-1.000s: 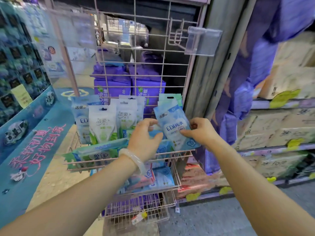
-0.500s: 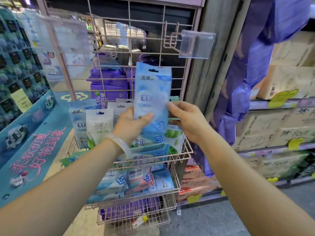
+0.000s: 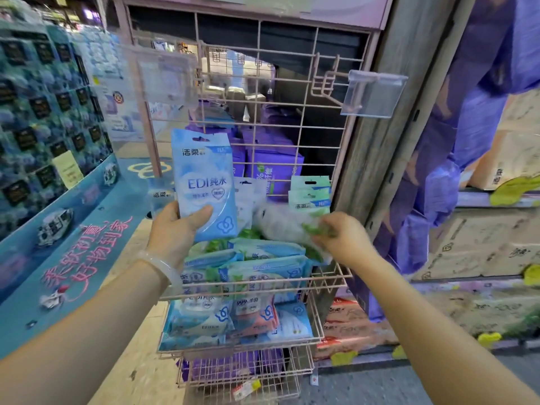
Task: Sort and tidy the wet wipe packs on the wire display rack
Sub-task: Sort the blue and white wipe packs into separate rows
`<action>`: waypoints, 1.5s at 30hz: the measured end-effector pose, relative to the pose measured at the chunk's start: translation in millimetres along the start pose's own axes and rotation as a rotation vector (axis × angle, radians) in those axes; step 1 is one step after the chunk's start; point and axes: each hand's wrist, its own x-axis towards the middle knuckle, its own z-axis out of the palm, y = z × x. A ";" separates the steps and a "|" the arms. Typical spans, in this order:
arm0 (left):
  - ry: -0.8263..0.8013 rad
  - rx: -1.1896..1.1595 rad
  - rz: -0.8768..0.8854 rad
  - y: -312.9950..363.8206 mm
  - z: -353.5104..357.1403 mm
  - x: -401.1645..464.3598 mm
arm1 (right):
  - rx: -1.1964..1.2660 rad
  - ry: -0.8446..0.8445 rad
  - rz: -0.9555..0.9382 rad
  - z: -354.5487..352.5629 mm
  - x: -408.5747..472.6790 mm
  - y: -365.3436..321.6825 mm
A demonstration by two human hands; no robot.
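Before the pink wire rack point(image 3: 257, 118), left hand point(image 3: 175, 232) grips an upright blue pack point(image 3: 204, 182); right hand point(image 3: 342, 241) grips a blurred green-white pack point(image 3: 286, 226).

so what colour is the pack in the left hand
Light blue pack with white, seen in the head view.

A: What's unclear round the pink wire rack point(image 3: 318, 276)?
B: The pack in the right hand point(image 3: 342, 244) is motion-smeared – white w/ green bits, print unreadable. Can't tell how the fingers close on it
A: Left side?
B: Blue EDI pack point(image 3: 204, 182) held by the left hand point(image 3: 172, 232) covers most of a pack standing behind it; only a corner w/ 2 characters shows
A: Lower in the rack?
B: Top basket's front wires cross the flat packs' point(image 3: 263, 270) labels. Bottom basket is cut by the frame's lower edge; the tag point(image 3: 247, 388) there is too small to read
A: Rack top?
B: Cropped by upper edge
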 end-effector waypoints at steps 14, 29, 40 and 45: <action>-0.058 -0.027 -0.079 -16.9 16.8 1.3 | 1.168 -0.034 0.349 -11.7 -4.3 -6.4; 0.258 -0.099 0.031 4.1 -40.0 15.2 | 1.196 0.033 0.288 4.9 7.9 -35.8; 0.308 -0.124 -0.007 1.4 -62.9 10.1 | 0.717 -0.059 0.165 47.3 34.3 -97.3; 0.261 -0.121 -0.075 -3.2 -75.7 12.3 | 0.525 -0.136 0.186 59.1 30.3 -100.9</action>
